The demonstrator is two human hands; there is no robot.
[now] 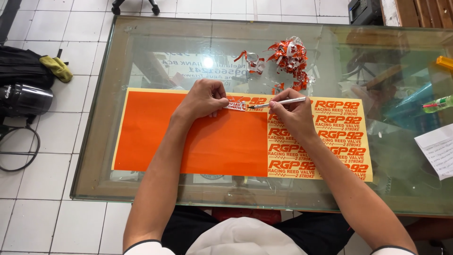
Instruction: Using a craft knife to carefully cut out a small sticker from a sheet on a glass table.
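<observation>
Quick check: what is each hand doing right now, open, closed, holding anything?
Left hand: closed, pinching a peeled strip of orange vinyl on the orange sticker sheet.
Right hand: closed in a pen-style grip on a slim silver craft knife.

The right hand point(295, 115) hides part of the sticker sheet point(339, 141) beneath it.
</observation>
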